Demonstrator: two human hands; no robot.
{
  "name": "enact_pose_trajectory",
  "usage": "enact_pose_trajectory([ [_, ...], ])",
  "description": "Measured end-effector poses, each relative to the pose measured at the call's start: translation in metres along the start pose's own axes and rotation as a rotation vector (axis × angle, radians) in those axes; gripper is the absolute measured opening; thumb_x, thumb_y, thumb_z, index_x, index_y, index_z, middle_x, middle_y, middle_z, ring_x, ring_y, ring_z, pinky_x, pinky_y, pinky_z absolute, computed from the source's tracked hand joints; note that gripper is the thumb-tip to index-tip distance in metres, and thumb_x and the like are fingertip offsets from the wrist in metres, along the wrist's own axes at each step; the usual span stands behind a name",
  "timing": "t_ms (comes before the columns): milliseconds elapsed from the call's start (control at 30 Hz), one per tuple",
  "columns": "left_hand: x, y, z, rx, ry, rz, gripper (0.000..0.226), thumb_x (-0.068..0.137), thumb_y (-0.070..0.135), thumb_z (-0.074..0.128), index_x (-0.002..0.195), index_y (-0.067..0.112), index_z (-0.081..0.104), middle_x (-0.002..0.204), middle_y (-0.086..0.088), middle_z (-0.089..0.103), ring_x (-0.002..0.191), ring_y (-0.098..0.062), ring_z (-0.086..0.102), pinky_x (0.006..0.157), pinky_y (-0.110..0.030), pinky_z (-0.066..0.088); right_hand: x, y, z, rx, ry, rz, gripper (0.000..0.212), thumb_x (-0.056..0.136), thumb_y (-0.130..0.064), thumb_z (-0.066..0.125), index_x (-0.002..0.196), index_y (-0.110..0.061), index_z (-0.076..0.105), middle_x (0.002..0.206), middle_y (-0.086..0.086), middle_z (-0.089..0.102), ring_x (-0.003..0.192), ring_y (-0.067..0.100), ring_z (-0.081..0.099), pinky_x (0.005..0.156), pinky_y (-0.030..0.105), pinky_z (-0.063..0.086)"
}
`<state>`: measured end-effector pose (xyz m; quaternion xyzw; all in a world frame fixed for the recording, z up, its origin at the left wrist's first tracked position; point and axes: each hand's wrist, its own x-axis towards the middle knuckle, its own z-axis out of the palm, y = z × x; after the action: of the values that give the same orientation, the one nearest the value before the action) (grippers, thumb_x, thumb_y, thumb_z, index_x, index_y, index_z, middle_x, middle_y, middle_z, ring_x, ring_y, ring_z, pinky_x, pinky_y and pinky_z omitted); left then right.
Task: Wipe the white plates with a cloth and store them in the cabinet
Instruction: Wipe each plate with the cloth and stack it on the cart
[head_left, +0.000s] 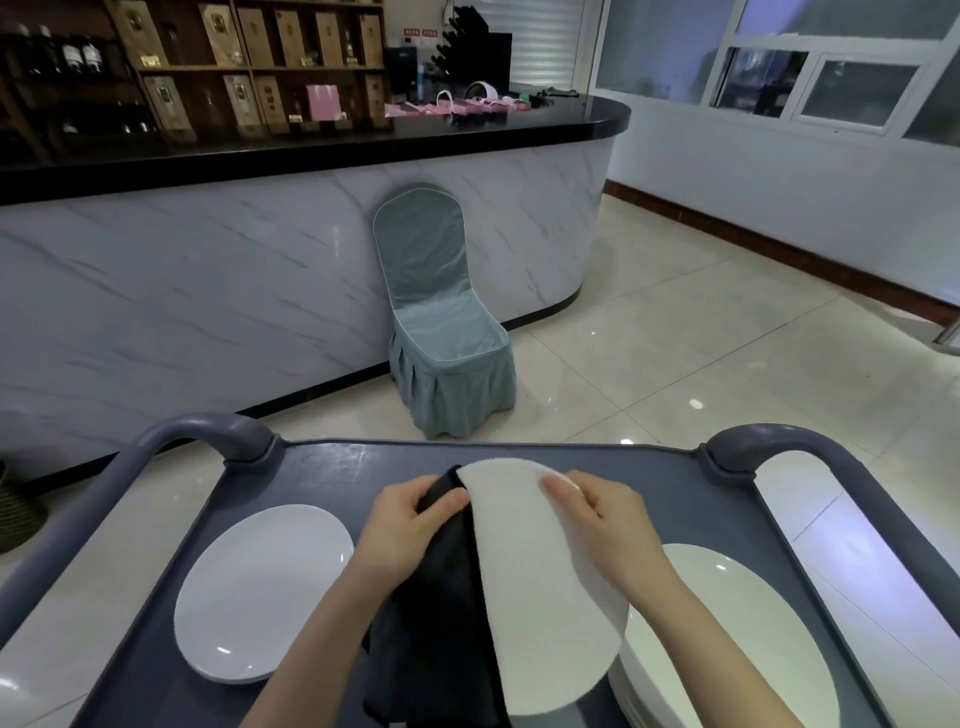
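over the cart (322, 483), right grip (608, 519) holds one plate (535, 597) (left grip (405, 525), one cloth (441, 623)).

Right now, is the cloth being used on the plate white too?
No, the cloth that the left hand grips against the white plate held by the right hand is black.

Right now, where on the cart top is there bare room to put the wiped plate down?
Bare tray along the far edge between the handles, and in the near-left corner beside the left plate. The middle is crowded: the left hand holds the dark cloth against the held plate, gripped by the right hand. The plate stack fills the right.
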<state>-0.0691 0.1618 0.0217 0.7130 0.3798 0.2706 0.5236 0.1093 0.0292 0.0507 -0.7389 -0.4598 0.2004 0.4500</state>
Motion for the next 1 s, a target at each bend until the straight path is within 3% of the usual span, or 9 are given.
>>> enact_pose_trajectory([
  [167, -0.002, 0.007, 0.008, 0.157, -0.186, 0.077, 0.029, 0.089, 0.032, 0.068, 0.070, 0.011, 0.060, 0.060, 0.007, 0.053, 0.058, -0.004, 0.046, 0.057, -0.019, 0.038, 0.000, -0.010, 0.008, -0.084, -0.199, -0.128, 0.054, 0.091, -0.053, 0.056, 0.058, -0.015, 0.036, 0.054, -0.008, 0.031, 0.054, 0.006, 0.028, 0.052, 0.024, 0.024],
  [267, -0.011, 0.000, 0.006, 0.044, 0.077, 0.009, 0.023, 0.090, 0.030, 0.067, 0.071, 0.015, 0.066, 0.063, 0.007, 0.064, 0.060, -0.003, 0.053, 0.059, -0.018, 0.045, 0.000, -0.007, 0.001, 0.014, -0.028, -0.035, 0.050, 0.095, -0.034, 0.063, 0.057, -0.012, 0.038, 0.056, -0.008, 0.032, 0.056, 0.007, 0.029, 0.054, 0.024, 0.024],
  [467, -0.023, -0.007, 0.029, -0.463, 0.560, -0.365, 0.031, 0.094, 0.034, 0.062, 0.076, 0.010, 0.068, 0.074, -0.007, 0.068, 0.070, -0.021, 0.058, 0.073, -0.038, 0.053, -0.017, -0.010, 0.038, 0.641, 0.497, 0.402, 0.052, 0.099, -0.032, 0.056, 0.058, -0.019, 0.027, 0.053, -0.011, 0.027, 0.049, 0.008, 0.026, 0.044, 0.016, 0.027],
  [567, -0.020, -0.007, 0.022, -0.478, 0.527, -0.362, 0.034, 0.094, 0.034, 0.063, 0.075, 0.005, 0.065, 0.071, -0.009, 0.064, 0.069, -0.021, 0.055, 0.067, -0.036, 0.051, -0.015, 0.001, 0.035, 0.542, 0.329, 0.383, 0.041, 0.099, -0.035, 0.054, 0.070, -0.007, 0.051, 0.061, -0.009, 0.051, 0.056, 0.010, 0.045, 0.056, 0.022, 0.039],
  [667, -0.018, -0.011, 0.009, -0.378, 0.463, -0.266, 0.032, 0.094, 0.034, 0.062, 0.077, 0.007, 0.066, 0.076, -0.017, 0.068, 0.069, -0.020, 0.056, 0.069, -0.040, 0.053, -0.004, 0.005, 0.013, 0.371, 0.120, 0.252, 0.012, 0.094, -0.034, 0.064, 0.090, -0.027, 0.072, 0.084, -0.014, 0.073, 0.075, 0.006, 0.066, 0.070, 0.023, 0.050],
  [733, -0.015, -0.010, 0.002, -0.236, 0.381, -0.135, 0.028, 0.093, 0.031, 0.064, 0.071, 0.014, 0.064, 0.065, -0.003, 0.066, 0.062, -0.011, 0.053, 0.062, -0.027, 0.049, 0.007, 0.000, -0.002, 0.273, 0.066, 0.159, 0.006, 0.089, -0.034, 0.070, 0.087, -0.032, 0.075, 0.086, -0.017, 0.074, 0.081, 0.003, 0.067, 0.071, 0.017, 0.050],
  [833, -0.008, -0.001, -0.002, -0.001, 0.147, 0.067, 0.025, 0.089, 0.022, 0.070, 0.065, 0.018, 0.062, 0.057, 0.012, 0.056, 0.054, 0.001, 0.045, 0.054, -0.016, 0.039, 0.018, -0.012, -0.008, 0.025, -0.153, 0.012, 0.021, 0.089, -0.043, 0.067, 0.076, -0.027, 0.072, 0.075, -0.015, 0.070, 0.072, 0.007, 0.062, 0.066, 0.017, 0.044],
  [900, -0.005, 0.004, 0.002, 0.109, 0.008, 0.162, 0.031, 0.086, 0.021, 0.072, 0.060, 0.023, 0.057, 0.054, 0.015, 0.050, 0.053, 0.002, 0.042, 0.053, -0.014, 0.034, 0.016, -0.017, 0.002, -0.152, -0.312, -0.082, 0.048, 0.091, -0.054, 0.058, 0.062, -0.016, 0.052, 0.057, -0.009, 0.048, 0.057, 0.010, 0.041, 0.056, 0.023, 0.032],
  [1000, -0.008, 0.001, 0.006, 0.102, -0.028, 0.185, 0.030, 0.087, 0.020, 0.071, 0.062, 0.020, 0.055, 0.056, 0.012, 0.047, 0.055, -0.001, 0.041, 0.054, -0.017, 0.033, 0.012, -0.015, 0.013, -0.162, -0.250, -0.158, 0.051, 0.094, -0.049, 0.056, 0.057, -0.021, 0.035, 0.054, -0.008, 0.033, 0.055, 0.007, 0.029, 0.055, 0.026, 0.024],
])
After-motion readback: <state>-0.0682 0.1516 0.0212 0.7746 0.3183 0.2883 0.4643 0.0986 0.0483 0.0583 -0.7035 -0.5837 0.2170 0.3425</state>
